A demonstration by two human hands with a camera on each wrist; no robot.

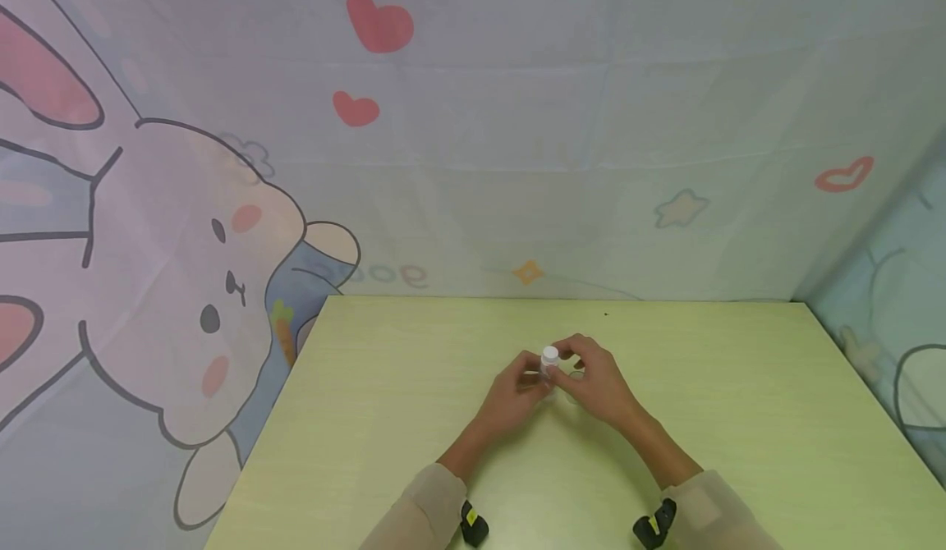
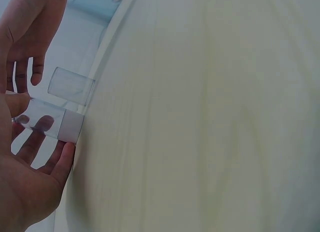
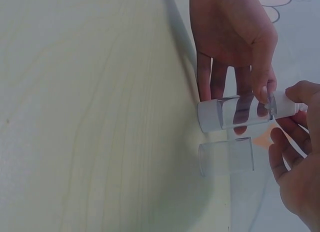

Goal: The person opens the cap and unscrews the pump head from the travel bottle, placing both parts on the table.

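"Bottle [image 3: 235,112], see-through and cylindrical with a broad white base: where do you have it?"

"Upright between my two bare hands, over the pale yellow, wood-grained worktop [image 1: 414,419]. I cannot tell whether its base touches the surface."

"What is your left hand [image 1: 513,390] doing?"

"Its fingers are curled round the clear body of the bottle. My thumb presses near the neck, and the other fingers wrap the far side, some showing through the wall."

"And your right hand [image 1: 600,378]?"

"Nearly closed at the upper end of the bottle: thumb and forefinger pinch its round white top [image 1: 550,354]. The remaining fingers bend loosely, just below that pinch."

"What is close to the bottle?"

"Just to its right, a short, clear, cylindrical cover [image 3: 227,157] stands upright on the worktop, with a narrow gap between them."

"And farther from it?"

"Beyond the bottle, past the far edge of the worktop, hangs a pale cloth backdrop [image 1: 480,205] printed with a large rabbit and red hearts. Nearer me than the bottle are my beige sleeves [image 1: 424,509], with a small black device [image 1: 476,532] at each wrist, marked in yellow."
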